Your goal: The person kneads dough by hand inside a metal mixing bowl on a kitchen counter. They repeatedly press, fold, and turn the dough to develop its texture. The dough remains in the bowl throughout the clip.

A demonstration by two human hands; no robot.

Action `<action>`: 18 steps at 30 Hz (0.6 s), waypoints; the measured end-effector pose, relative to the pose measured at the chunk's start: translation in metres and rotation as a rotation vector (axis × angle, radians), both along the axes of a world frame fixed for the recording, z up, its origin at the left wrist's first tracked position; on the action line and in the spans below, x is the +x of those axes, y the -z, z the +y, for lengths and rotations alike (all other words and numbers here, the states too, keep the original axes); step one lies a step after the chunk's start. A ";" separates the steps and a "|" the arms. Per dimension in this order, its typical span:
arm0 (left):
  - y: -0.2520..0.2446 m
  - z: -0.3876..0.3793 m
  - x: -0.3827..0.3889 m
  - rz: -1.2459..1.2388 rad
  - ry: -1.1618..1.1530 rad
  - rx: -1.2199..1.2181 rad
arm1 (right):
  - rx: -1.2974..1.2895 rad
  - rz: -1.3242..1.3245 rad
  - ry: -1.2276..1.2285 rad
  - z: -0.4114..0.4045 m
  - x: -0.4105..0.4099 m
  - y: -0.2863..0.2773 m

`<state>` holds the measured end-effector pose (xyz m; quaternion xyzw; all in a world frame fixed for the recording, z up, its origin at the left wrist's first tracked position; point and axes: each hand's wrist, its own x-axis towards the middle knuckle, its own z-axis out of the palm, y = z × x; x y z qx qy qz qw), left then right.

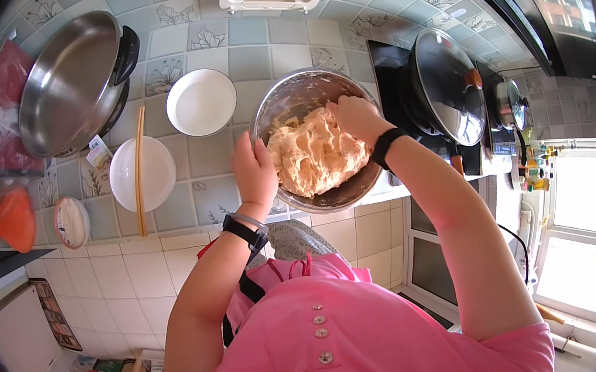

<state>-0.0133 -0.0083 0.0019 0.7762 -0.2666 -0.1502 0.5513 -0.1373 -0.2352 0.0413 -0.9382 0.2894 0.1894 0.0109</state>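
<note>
A lumpy mass of dough point(322, 155) lies in a round metal bowl point(328, 203) at the edge of the tiled counter. My left hand point(255, 172) rests on the bowl's left rim, thumb at the rim and fingers around the outer wall. Inside the bowl, at the dough's upper right, my right hand point(356, 117) is closed with its fingers bent against the dough; whether it pinches any dough is hidden. Bits of dough stick to the bowl's inner wall. To the left stand a white bowl point(202, 102) and another white bowl point(154, 173) with wooden chopsticks point(141, 172) across it.
A large steel pan point(70, 83) leans at the back left, near a bag with dark red contents point(7, 110). A small tub of white stuff point(72, 222) and an orange bag point(13, 221) sit at the left. On the right, a lidded wok point(447, 87) stands on the black stove.
</note>
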 end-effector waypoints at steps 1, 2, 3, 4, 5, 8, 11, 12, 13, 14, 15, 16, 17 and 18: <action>-0.001 0.000 0.000 -0.017 -0.010 -0.013 | 0.007 0.183 -0.073 0.004 0.008 -0.003; -0.002 -0.001 0.000 -0.034 -0.018 -0.027 | 0.087 0.254 0.088 -0.004 0.015 0.009; -0.001 0.003 0.001 -0.033 -0.032 -0.013 | 0.098 0.256 0.073 0.002 0.022 0.006; -0.002 0.002 0.001 -0.030 -0.051 -0.033 | 0.219 0.217 0.204 0.006 0.030 -0.011; -0.002 0.002 0.002 -0.026 -0.069 -0.052 | 0.339 0.178 0.336 0.009 0.034 -0.020; 0.002 -0.001 0.000 -0.070 -0.084 -0.079 | 0.167 0.128 -0.087 -0.002 0.002 -0.006; -0.005 -0.002 0.001 -0.066 -0.038 -0.121 | 0.163 0.214 -0.289 0.001 -0.007 -0.014; -0.006 -0.002 0.001 -0.063 -0.043 -0.124 | 0.308 0.141 0.001 0.005 -0.009 -0.026; -0.005 -0.002 0.002 -0.069 -0.043 -0.105 | 0.453 0.063 0.290 0.010 -0.006 -0.039; -0.005 -0.001 0.004 -0.075 -0.042 -0.086 | 0.566 0.107 0.407 0.011 0.002 -0.054; -0.005 -0.002 0.004 -0.073 -0.045 -0.086 | 0.565 0.109 0.404 0.011 0.001 -0.060; -0.005 -0.001 0.004 -0.049 -0.036 -0.083 | 0.755 -0.030 0.481 0.010 -0.005 -0.065; -0.005 -0.001 0.003 -0.026 -0.027 -0.080 | 0.943 -0.173 0.555 0.011 -0.009 -0.070; -0.004 0.000 0.002 -0.025 -0.027 -0.080 | 0.943 -0.172 0.555 0.015 -0.010 -0.075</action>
